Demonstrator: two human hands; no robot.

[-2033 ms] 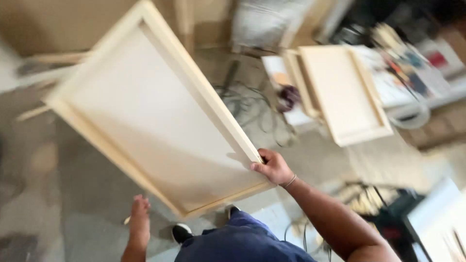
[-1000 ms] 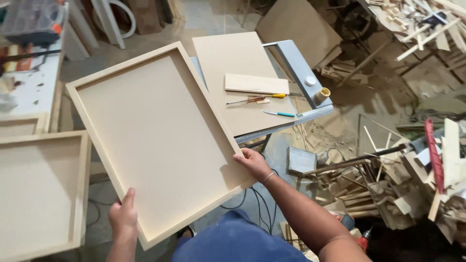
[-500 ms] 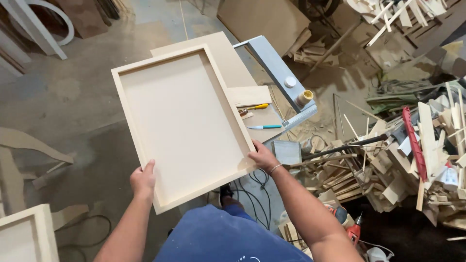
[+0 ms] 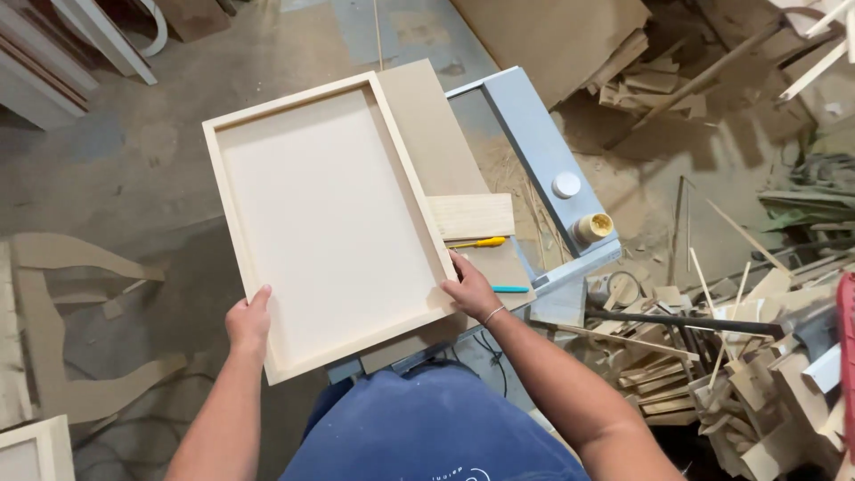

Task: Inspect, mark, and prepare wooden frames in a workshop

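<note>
I hold a large rectangular wooden frame with a pale flat panel inside [image 4: 325, 218], its open side up. My left hand [image 4: 248, 322] grips its near left edge. My right hand [image 4: 470, 289] grips its near right corner. The frame hangs level over the near end of a small work table [image 4: 525, 134] with a grey metal edge. Under the frame lies a brown board [image 4: 427, 125] that sticks out at the far side.
On the table lie a short wooden plank [image 4: 472, 216], a yellow pencil [image 4: 481, 242], a teal pen [image 4: 510, 289], a white round cap [image 4: 566, 184] and a small yellow-filled cup [image 4: 592, 228]. Scrap wood is heaped at the right [image 4: 712, 356]. Cut board shapes lie on the floor at left [image 4: 62, 321].
I have turned from another bench toward the small table, carrying the frame. Over the last half second the frame came lower over the table and both hands kept their grip.
</note>
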